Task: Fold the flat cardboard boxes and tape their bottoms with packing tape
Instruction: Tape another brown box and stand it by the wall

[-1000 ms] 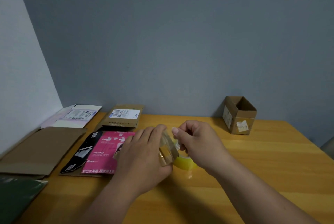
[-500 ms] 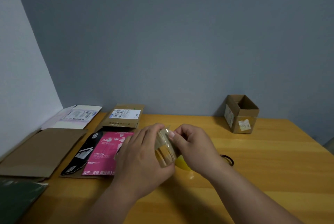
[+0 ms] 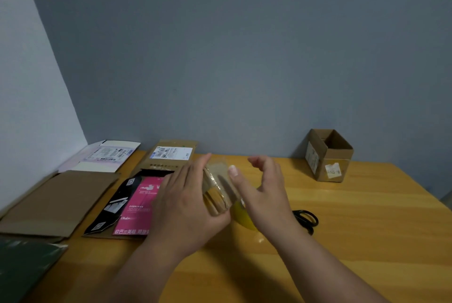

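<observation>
Since half a second ago the right hand [image 3: 263, 195] has let go of the tape roll [image 3: 217, 190] and spread its fingers, thumb lifted just beside the roll. That clear roll of packing tape sits above the worktop [image 3: 354, 241], held from the left by the left hand [image 3: 182, 205], whose fingers lie nearly straight along its side with the thumb under it. A yellow-green object [image 3: 244, 217] shows under the right hand. Black scissors [image 3: 305, 219] lie to the right. Flat cardboard boxes [image 3: 58, 200] are spread at left, among them a pink-printed one [image 3: 139, 207]. One folded box [image 3: 327, 156] stands open by the wall.
</observation>
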